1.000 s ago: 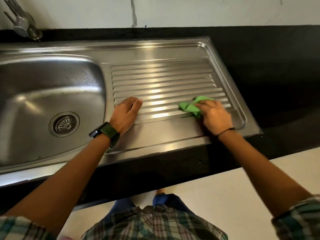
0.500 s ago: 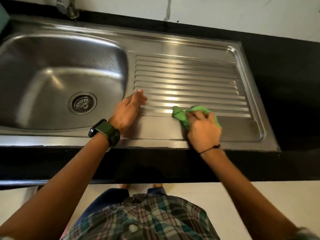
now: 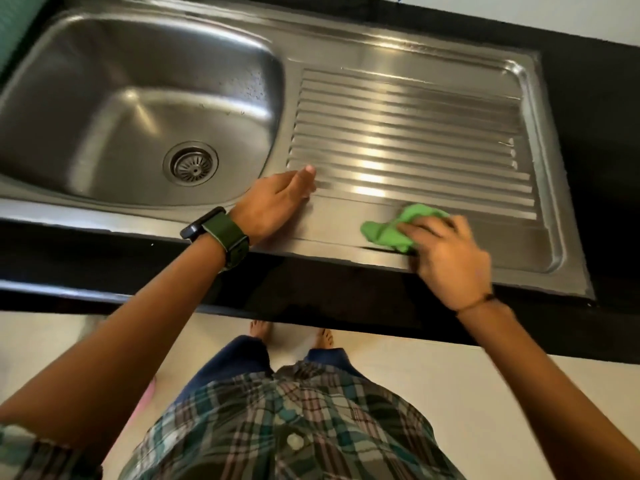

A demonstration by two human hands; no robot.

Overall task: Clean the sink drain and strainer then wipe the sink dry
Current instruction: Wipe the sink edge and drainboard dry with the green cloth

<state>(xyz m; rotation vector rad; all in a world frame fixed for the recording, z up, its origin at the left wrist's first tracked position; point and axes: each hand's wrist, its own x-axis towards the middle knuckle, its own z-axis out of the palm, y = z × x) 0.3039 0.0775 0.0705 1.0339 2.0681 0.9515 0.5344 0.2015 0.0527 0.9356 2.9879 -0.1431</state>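
Set into one black countertop (image 3: pixel 588 98): one steel sink (image 3: pixel 346 39), comprising one basin at left, one ribbed drainboard (image 3: pixel 408 133) at right. Two hands. Left hand (image 3: pixel 273 206), flat with fingers straight, resting on front left corner of drainboard, beside basin. Right hand (image 3: pixel 446 258), fingers curled, gripping and pressing one green cloth (image 3: pixel 391 230) on smooth front strip of drainboard; cloth protruding left of fingers. One strainer (image 3: pixel 191 167) seated in drain at basin floor, well apart from cloth. One watch (image 3: pixel 221 233), left wrist
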